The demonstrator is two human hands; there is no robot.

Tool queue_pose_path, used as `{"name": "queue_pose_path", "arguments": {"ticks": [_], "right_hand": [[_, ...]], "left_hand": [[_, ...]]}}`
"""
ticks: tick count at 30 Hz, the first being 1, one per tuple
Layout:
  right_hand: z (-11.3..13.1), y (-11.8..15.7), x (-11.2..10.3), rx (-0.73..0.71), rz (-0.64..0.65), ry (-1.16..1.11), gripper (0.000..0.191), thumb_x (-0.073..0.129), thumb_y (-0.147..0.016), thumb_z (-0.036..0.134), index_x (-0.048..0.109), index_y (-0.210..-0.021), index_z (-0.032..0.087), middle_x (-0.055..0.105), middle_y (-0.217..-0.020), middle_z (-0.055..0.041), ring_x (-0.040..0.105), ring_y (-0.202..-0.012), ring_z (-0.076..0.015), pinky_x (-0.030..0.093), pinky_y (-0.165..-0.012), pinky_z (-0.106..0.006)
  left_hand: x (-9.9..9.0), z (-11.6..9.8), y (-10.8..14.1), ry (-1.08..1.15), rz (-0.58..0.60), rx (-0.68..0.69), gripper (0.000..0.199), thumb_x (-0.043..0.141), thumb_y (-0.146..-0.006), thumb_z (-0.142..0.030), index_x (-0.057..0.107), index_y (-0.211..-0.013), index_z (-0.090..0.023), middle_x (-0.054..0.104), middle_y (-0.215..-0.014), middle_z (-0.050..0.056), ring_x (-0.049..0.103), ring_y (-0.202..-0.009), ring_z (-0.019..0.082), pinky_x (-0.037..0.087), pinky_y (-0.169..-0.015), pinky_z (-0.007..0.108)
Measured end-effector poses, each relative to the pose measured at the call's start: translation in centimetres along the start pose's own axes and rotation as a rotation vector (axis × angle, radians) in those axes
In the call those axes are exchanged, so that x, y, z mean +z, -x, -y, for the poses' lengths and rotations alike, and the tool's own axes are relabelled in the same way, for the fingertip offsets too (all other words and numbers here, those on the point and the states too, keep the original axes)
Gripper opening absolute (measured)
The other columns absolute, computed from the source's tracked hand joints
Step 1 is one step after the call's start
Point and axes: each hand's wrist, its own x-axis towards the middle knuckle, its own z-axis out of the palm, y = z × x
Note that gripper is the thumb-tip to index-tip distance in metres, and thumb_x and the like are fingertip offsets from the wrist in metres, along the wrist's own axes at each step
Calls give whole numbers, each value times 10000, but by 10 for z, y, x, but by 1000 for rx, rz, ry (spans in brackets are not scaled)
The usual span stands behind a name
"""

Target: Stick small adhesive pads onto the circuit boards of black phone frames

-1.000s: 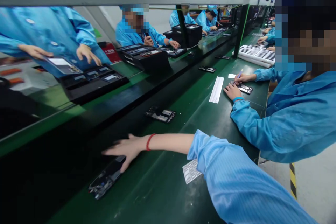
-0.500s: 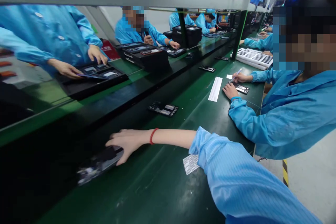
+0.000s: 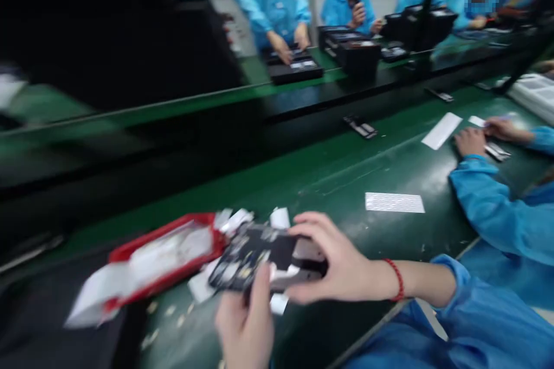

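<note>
An opened phone (image 3: 264, 256), its circuit board and inner frame bare, is held between my two hands over the green bench (image 3: 337, 184). My right hand (image 3: 326, 259), with a red cord bracelet at the wrist, wraps its fingers and thumb around the phone's right end. My left hand (image 3: 249, 320) grips the near edge, thumb on top. Just left of the phone lies a red tray (image 3: 164, 256) with white paper in it. White paper scraps (image 3: 236, 220) lie close behind the phone. The picture is blurred by motion.
A white label sheet (image 3: 395, 202) lies right of my hands, with another sheet (image 3: 442, 131) beyond. A second opened phone (image 3: 360, 126) lies further back. A co-worker's hands (image 3: 471, 141) work at the right. Dark material (image 3: 56, 311) covers the bench's left front. People in blue work opposite.
My view has swung left and down. My right hand has brought the phone from the bench toward me, and my left hand has come into view, holding it too.
</note>
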Motion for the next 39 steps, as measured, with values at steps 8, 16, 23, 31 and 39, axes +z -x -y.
{"name": "queue_pose_path", "arguments": {"ticks": [8,16,23,31,39], "right_hand": [[32,-13,31,42,-171,-164,77,747,-860,215,720,-928,240,594,-1355,-98,626,-1268,-235,521,-1094,-413],[41,-28,46,143,-144,-227,36,733,-862,216,730,-834,238,660,-1261,-88,612,-1290,-233,513,-1095,-413],[43,-31,56,153,-102,-221,32,760,-834,211,762,-842,242,625,-1366,-77,600,-1313,-260,538,-1053,-427],[43,-34,66,152,-55,-196,71,752,-859,243,812,-885,268,602,-1405,-70,630,-1271,-255,533,-1081,-444],[38,-39,73,165,-50,-189,51,757,-853,242,794,-876,267,617,-1377,-75,641,-1261,-253,539,-1085,-430]], "left_hand": [[-9,-23,23,453,19,30,609,752,-852,-275,359,-1317,-271,768,-918,40,774,-798,180,622,-770,279],[-32,-7,20,431,89,-8,203,481,-977,-282,370,-1146,-290,643,-783,-5,658,-593,163,522,-498,253],[-40,-5,16,227,38,146,110,475,-1028,-260,520,-1128,-271,629,-790,-23,588,-601,122,467,-540,224],[-48,-6,8,167,61,175,191,486,-1023,-260,644,-926,-213,643,-775,-20,603,-644,119,470,-571,212],[-48,-4,6,71,1,252,206,479,-1032,-212,639,-902,-216,616,-730,-43,550,-593,96,410,-540,195]]}}
